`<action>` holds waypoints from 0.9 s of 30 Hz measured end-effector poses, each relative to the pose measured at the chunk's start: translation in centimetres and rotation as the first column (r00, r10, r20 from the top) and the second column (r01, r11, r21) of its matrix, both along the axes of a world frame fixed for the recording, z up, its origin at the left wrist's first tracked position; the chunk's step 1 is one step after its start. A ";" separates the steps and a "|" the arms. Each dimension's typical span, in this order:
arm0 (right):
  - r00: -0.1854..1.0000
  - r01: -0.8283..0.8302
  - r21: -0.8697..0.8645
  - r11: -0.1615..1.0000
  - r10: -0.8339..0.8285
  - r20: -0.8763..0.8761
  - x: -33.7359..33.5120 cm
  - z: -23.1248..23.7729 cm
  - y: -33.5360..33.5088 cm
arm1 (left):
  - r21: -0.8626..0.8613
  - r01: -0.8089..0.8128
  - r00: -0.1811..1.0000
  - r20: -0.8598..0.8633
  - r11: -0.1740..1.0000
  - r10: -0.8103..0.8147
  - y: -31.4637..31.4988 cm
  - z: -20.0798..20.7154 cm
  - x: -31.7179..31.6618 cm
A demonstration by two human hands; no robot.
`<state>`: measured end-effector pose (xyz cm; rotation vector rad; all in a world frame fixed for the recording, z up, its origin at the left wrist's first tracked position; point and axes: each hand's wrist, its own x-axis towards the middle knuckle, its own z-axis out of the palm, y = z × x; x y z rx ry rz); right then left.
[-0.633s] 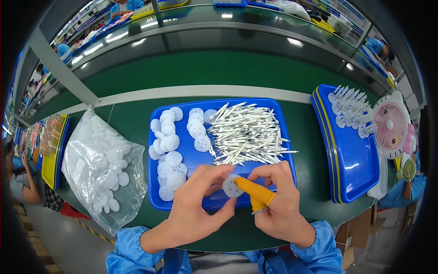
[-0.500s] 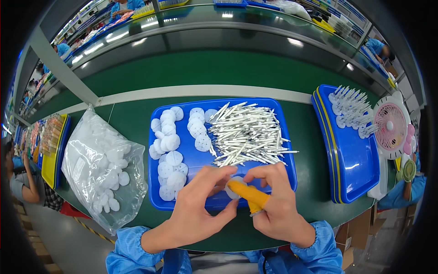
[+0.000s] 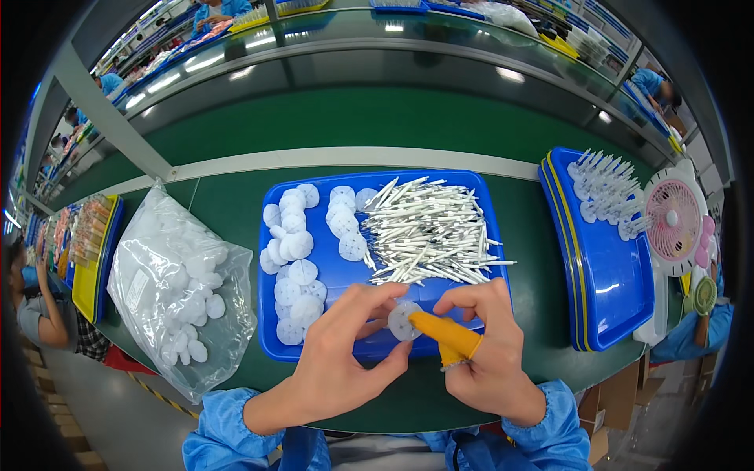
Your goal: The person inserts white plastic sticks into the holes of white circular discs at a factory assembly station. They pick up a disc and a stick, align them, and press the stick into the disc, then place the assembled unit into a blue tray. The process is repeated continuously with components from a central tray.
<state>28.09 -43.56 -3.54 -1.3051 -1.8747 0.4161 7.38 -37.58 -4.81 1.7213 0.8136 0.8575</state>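
My left hand point(image 3: 345, 345) pinches a thin round white plastic disc point(image 3: 402, 323) between thumb and fingers, just above the near edge of a blue tray point(image 3: 339, 276). A yellow cover is on one digit of my right hand point(image 3: 483, 341); its tip touches the disc's right side. The right hand's other fingers are bent and apart, with nothing visible in them. Inside the tray, similar white discs point(image 3: 302, 272) lie in overlapping rows on the left. A heap of thin white pointed sticks point(image 3: 428, 231) fills its right side.
Left of the tray lies a clear plastic bag point(image 3: 181, 282) of white discs. On the right stand stacked blue and yellow trays point(image 3: 609, 306), sticks upright on discs in the top one, beside a pink-and-white fan point(image 3: 671, 216). A green conveyor belt point(image 3: 377, 118) runs beyond a pale rail.
My right hand has shifted a little to the right, its yellow-covered tip sliding toward the disc's right side. More of the disc shows now. My left hand stays in place.
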 end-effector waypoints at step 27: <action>0.995 -0.010 -0.052 0.999 0.004 -0.103 -0.8 0.0 -0.4 | -0.041 -0.013 0.999 -0.030 0.999 0.012 0.1 0.3 0.2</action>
